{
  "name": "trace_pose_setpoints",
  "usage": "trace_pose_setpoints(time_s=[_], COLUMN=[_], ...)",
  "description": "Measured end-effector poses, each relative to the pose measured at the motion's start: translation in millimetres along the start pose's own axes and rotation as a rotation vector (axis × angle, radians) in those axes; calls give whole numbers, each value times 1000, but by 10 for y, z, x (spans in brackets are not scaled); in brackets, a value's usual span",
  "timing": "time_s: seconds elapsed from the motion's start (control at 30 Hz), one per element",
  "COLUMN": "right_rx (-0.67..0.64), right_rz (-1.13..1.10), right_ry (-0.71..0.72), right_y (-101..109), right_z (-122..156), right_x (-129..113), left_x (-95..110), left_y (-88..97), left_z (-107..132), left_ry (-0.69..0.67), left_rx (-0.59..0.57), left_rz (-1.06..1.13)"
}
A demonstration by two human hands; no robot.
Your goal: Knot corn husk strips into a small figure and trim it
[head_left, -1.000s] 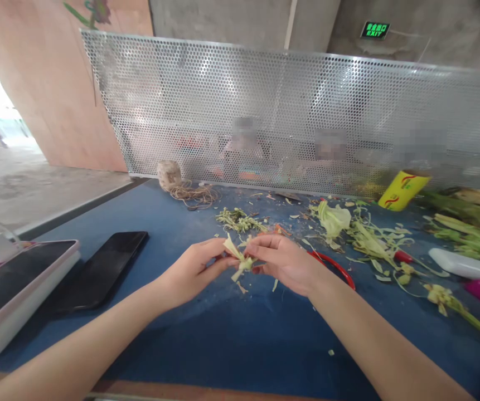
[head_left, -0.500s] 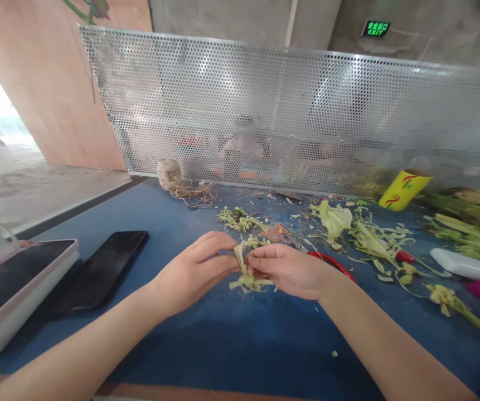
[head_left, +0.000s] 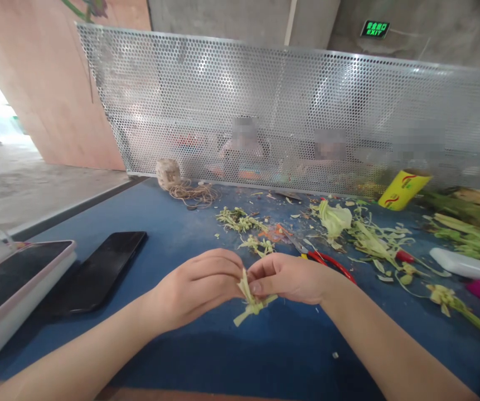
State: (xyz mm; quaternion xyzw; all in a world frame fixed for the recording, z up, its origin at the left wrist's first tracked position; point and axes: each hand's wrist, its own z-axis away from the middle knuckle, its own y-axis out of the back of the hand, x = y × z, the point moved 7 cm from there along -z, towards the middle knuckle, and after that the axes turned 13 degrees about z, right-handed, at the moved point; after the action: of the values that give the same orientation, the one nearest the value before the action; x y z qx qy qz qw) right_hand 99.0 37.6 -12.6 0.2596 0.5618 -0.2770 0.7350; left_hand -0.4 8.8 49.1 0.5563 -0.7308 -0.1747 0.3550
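Note:
My left hand and my right hand meet above the blue table, fingers pinched together on a small knot of pale green leaf strips. The strips' loose ends hang down below my fingertips. Red-handled scissors lie just behind my right hand. Small heaps of leaf scraps lie further back.
A black phone and a white-edged device lie at the left. A twine spool stands by the perforated metal screen. A yellow bottle, green stalks, a white bottle and more trimmings fill the right side. People sit behind the screen.
Both hands have come lower and nearer to me with the leaf knot. The strips, earlier sticking up between my fingers, now hang down below them.

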Motion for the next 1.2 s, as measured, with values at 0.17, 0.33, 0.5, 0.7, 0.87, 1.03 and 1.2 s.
trace_pose_setpoints(time_s=[0.17, 0.33, 0.5, 0.7, 0.87, 1.03, 1.2], right_rx=[166, 303, 416, 543, 541, 375, 227], right_rz=[401, 858, 1454, 1885, 1895, 1664, 1304], right_ry=[34, 126, 288, 314, 437, 543, 538], right_y=[135, 118, -44, -143, -190, -194, -141], right_z=[38, 164, 198, 69, 52, 87, 128], right_x=[-71, -280, -420, -354, -337, -355, -370], left_x=[29, 33, -148, -603, -766, -701, -637], left_y=[-14, -16, -181, -164, -213, -315, -418], left_z=[3, -22, -7, 106, 298, 319, 369], left_ry=[-32, -61, 76, 737, 1094, 1154, 1248], left_rx=[-34, -63, -239, -57, 23, -21, -19], left_rz=[-201, -241, -160, 36, 372, 741, 1031])
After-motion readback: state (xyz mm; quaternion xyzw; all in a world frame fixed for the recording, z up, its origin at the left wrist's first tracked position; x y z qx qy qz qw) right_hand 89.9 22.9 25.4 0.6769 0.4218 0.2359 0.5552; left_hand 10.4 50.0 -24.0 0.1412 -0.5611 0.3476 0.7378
